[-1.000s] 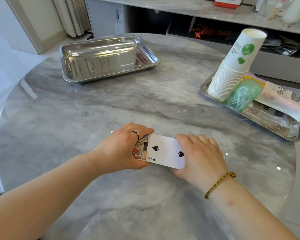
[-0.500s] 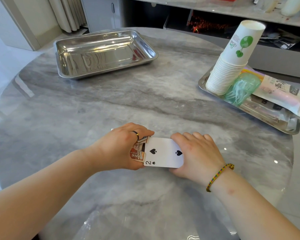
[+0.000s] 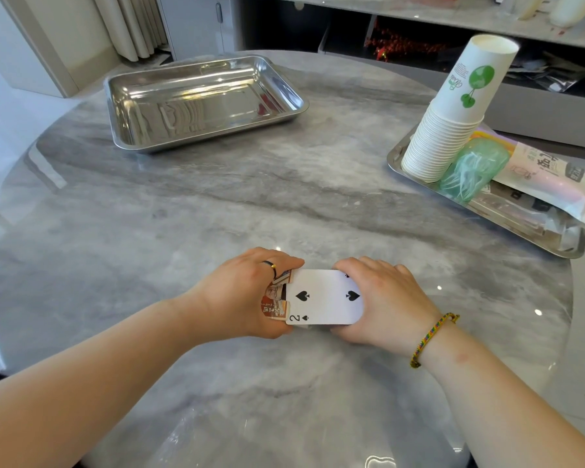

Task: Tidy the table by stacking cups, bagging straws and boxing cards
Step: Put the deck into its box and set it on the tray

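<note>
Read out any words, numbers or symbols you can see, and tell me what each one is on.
"2" with a small spade, plus two large spades: top face of the card stack.
Printed characters on the red-brown card box held by the left hand: too blurred to read.
Small green writing beside a green tree logo on the top paper cup: too small to read.
Large dark characters on the pale pouch: not legible.

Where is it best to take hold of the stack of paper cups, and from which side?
Wrap a hand round the ribbed lower half of the cup stack, coming from its left side in view. It is tall and leans, so a low grip likely steadies it; the green bag crowds its right.
</note>
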{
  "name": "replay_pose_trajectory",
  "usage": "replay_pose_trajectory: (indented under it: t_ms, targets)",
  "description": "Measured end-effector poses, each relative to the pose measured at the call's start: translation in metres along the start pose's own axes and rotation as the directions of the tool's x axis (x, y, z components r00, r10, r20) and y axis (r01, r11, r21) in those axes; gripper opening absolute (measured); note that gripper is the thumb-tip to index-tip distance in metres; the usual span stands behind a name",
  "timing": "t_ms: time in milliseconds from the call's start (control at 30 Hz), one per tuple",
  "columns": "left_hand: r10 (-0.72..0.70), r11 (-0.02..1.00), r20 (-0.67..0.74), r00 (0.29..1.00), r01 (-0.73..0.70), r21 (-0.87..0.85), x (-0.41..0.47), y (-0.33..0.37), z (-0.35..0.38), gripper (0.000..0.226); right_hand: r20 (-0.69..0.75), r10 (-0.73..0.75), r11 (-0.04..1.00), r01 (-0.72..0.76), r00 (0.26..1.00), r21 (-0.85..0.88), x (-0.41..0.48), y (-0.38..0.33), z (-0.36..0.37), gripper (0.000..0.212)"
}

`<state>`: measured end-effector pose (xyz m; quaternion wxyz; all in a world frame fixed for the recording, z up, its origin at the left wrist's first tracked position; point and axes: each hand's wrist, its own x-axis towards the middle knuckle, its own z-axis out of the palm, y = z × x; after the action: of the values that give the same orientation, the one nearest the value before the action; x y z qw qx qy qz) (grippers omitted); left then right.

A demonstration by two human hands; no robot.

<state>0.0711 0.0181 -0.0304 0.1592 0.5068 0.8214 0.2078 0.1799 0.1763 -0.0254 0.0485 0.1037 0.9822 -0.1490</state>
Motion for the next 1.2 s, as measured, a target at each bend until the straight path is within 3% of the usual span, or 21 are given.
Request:
replay_pose_trajectory:
  t_ms: [500,767,867,1033,1200]
  targets:
    - [-0.061,0.983,0.013,0.998,0.062,-0.172,0.003,0.000,0.002,0.094,0.051,0.022,1.000,-0.022,0.998,0.001,0.002,0.001,0.001,0.055]
    - [-0.085,0.986,0.006,0.996,0.085,-0.141,0.003,-0.003,0.010,0.089,0.165,0.042,0.996,-0.055,0.985,0.072,0.004,-0.004,0.000,0.068]
    - [-0.081,0.989,-0.006,0.997,0.080,-0.123,0.004,-0.006,0.011,0.099,0.115,0.064,0.996,-0.071,0.991,0.058,0.005,-0.007,0.002,0.064]
    - [-0.054,0.998,0.143,0.988,0.048,0.044,0.004,-0.007,0.010,0.090,0.087,0.079,0.996,-0.083,0.993,0.045,0.005,-0.009,0.007,0.059]
    - [-0.016,0.999,0.052,0.999,0.014,0.049,0.002,-0.006,0.015,0.084,0.019,0.034,0.998,-0.035,0.999,0.052,0.005,-0.013,0.010,0.063]
